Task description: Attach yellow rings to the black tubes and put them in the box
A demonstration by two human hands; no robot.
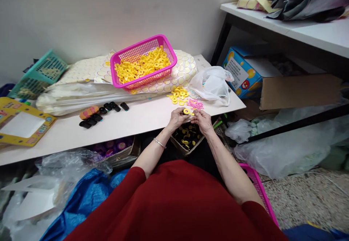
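My left hand (177, 119) pinches a round yellow plastic piece with a dark centre (186, 111) at the table's front edge. Close beside it, the fingers of my right hand (203, 120) are closed at a small yellow bit (192, 114); whether it joins the round piece I cannot tell. Just beyond my hands lie a loose heap of yellow ring-shaped pieces (179, 94) and a small pile of pink bits (195, 104). Under my wrists, a cardboard box (181, 148) holds yellow and black pieces.
A pink basket (115, 81) of yellow ring pieces rests on patterned sheets (185, 64). A white plastic bag (214, 84) stands at the right. Several black pieces (109, 106) lie leftward, near a yellow frame (40, 130). A blue carton (240, 74) sits under the right-hand shelf (272, 24).
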